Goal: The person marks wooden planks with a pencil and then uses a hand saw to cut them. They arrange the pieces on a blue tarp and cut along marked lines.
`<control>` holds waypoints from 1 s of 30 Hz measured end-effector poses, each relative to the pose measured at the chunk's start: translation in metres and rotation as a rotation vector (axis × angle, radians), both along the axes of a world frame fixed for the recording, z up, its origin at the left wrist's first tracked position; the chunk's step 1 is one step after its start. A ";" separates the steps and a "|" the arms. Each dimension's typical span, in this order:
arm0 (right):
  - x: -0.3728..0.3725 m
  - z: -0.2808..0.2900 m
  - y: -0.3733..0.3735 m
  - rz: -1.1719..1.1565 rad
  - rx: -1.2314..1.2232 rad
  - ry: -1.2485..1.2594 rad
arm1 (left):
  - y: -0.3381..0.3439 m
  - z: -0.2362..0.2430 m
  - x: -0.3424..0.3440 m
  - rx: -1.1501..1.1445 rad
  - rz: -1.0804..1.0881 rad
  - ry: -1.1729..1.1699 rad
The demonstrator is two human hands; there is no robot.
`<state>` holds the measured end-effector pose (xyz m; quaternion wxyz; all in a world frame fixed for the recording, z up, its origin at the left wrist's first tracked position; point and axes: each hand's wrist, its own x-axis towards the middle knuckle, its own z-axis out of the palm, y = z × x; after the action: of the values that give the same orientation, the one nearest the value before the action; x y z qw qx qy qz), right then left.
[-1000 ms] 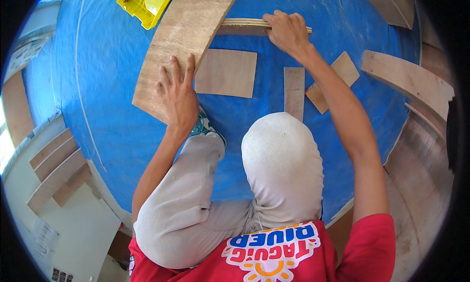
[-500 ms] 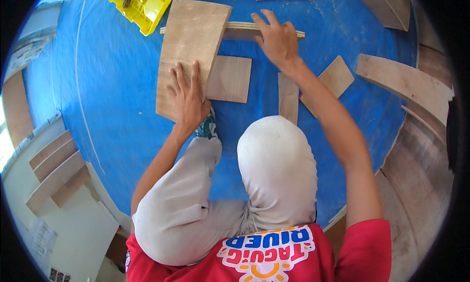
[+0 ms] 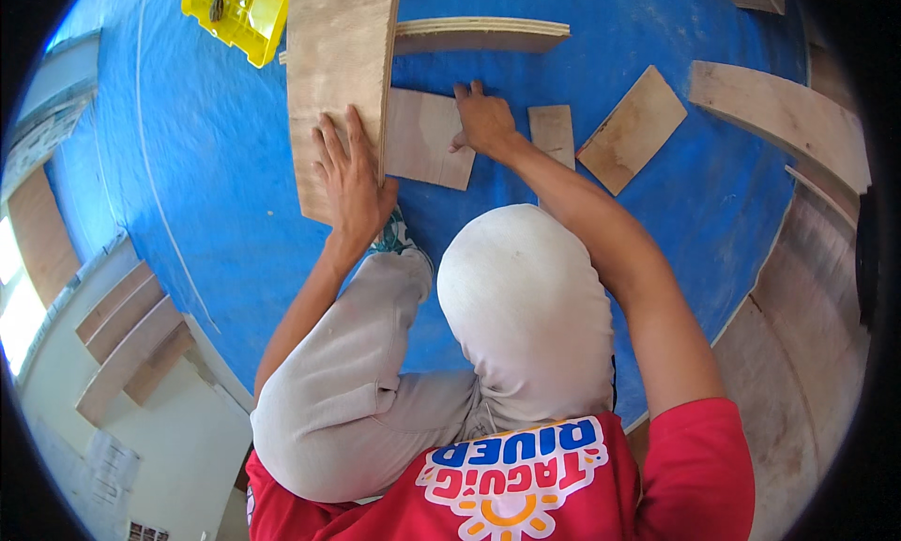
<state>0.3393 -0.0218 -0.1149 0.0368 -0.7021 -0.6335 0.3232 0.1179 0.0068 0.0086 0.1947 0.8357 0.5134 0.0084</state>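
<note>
My left hand (image 3: 347, 170) lies flat with outstretched fingers on the lower part of a large, slightly curved plywood board (image 3: 340, 62). A long plywood strip (image 3: 507, 36) on edge crosses behind that board, showing on both sides. Beside the board's right edge is a smaller rectangular plywood piece (image 3: 422, 133), its left side partly hidden. At its upper right corner is my right hand (image 3: 488, 123), thumb and fingers apart; the thumb meets the piece's edge. Whether the fingers press on it, I cannot tell.
Two loose plywood offcuts (image 3: 633, 130) (image 3: 552, 133) lie on the blue sheet (image 3: 235, 166) to the right. A yellow plastic case (image 3: 246, 15) holding a tool sits at upper left. Curved boards (image 3: 788, 114) stand at right; several strips (image 3: 131, 353) lie at left. My bent knee (image 3: 516, 269) rises between my arms.
My right hand has left the long strip and come down and left to the small plywood piece. My left hand stays on the large board. The whole view has shifted slightly.
</note>
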 end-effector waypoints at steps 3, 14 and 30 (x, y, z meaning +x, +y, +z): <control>0.004 0.031 -0.001 0.004 0.107 0.002 | 0.005 0.004 0.003 0.010 -0.003 0.017; -0.026 0.057 -0.068 0.355 0.486 0.307 | -0.001 0.009 0.008 -0.028 -0.048 -0.056; -0.023 0.065 -0.064 0.285 0.182 0.519 | 0.004 -0.005 0.017 0.155 -0.005 0.105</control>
<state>0.3165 -0.0856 -0.0501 0.2141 -0.4939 -0.7215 0.4355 0.1351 0.0107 0.0039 0.1025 0.8488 0.5187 0.0038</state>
